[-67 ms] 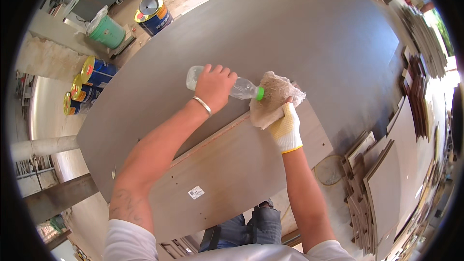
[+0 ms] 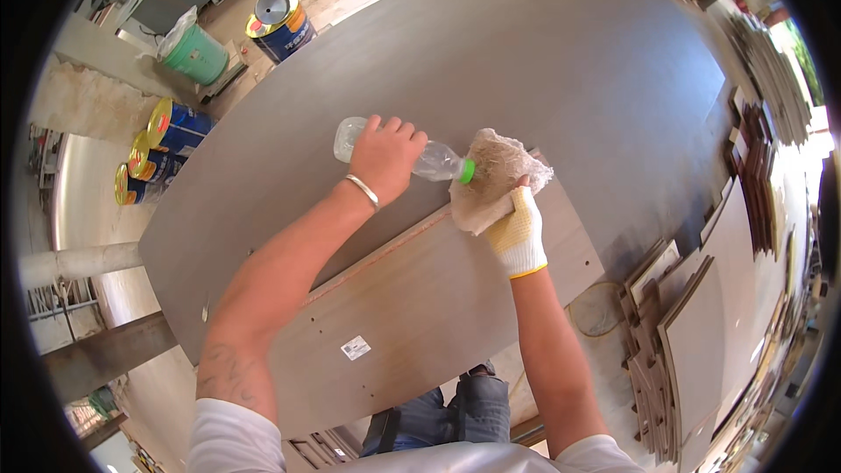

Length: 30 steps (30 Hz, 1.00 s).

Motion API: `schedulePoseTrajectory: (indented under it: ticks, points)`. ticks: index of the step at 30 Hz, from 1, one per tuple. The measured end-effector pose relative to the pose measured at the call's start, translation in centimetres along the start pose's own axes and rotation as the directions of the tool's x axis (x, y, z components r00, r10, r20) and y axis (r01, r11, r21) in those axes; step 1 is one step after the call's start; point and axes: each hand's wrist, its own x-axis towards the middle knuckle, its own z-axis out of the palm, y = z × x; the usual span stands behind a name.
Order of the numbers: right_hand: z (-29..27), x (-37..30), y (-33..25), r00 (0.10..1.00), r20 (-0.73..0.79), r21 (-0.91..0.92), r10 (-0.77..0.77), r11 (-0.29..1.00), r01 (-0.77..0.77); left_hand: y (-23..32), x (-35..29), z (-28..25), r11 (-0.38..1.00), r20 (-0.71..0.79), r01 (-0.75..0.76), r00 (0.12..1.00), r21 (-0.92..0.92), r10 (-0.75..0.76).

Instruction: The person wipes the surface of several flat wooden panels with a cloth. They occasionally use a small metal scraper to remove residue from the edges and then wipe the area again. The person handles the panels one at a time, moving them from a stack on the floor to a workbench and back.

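Observation:
My left hand [image 2: 385,156], bare with a bangle at the wrist, wraps round a clear plastic bottle [image 2: 438,162]. The bottle is tilted, its green cap [image 2: 468,172] pointing right against or just over a crumpled beige cloth [image 2: 498,171]. In my right hand [image 2: 519,232], which wears a white and yellow knit glove, the cloth is gripped with the thumb on top. The other right fingers are hidden under the cloth. Both hands are above a brown wooden panel [image 2: 412,315] with small holes and a white label [image 2: 356,348], close to its far edge.
Beneath the panel spreads a large grey-brown tabletop [image 2: 455,61]. Blue and yellow cans [image 2: 180,127] and a green bucket [image 2: 194,57] stand beyond its left edge. Stacked boards [image 2: 701,324] line the right side. A metal beam [image 2: 114,346] is at lower left.
The bottle and my left hand have shifted very slightly to the left. My right hand keeps its hold on the cloth, nearly unmoved.

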Motion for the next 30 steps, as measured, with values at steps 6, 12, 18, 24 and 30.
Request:
schedulePoseTrajectory:
  ticks: [6, 12, 18, 24, 30]
  points:
    - [3.2, -1.4, 0.8, 0.997, 0.02, 0.052, 0.07, 0.996, -0.071, -2.6, -5.1, 2.7, 0.972, -0.13, 0.147, 0.976, -0.181, -0.172]
    - [-1.8, -2.0, -6.6, 0.979, -0.075, -0.158, -0.191, 0.972, 0.177, -6.5, -10.7, 6.4, 0.573, -0.12, 0.45, 0.706, -0.685, -0.698]
    - [2.4, -0.5, 1.0, 0.94, 0.34, -0.792, 0.007, -0.537, 0.291, -7.7, -14.0, 8.7, 0.101, 0.153, 0.334, 0.654, -0.937, -0.741]
    - [2.5, 0.4, 3.3, 0.768, 0.58, -0.445, 0.273, -0.683, 0.579, 1.1, -22.4, 9.1, 0.604, -0.076, 0.658, 0.645, -0.451, -0.76]
    - [-1.1, 3.4, -0.1, 0.738, 0.607, -0.732, -0.294, -0.569, 0.375, 16.9, -28.2, 7.7, 0.743, 0.088, 0.614, 0.783, -0.266, -0.616]
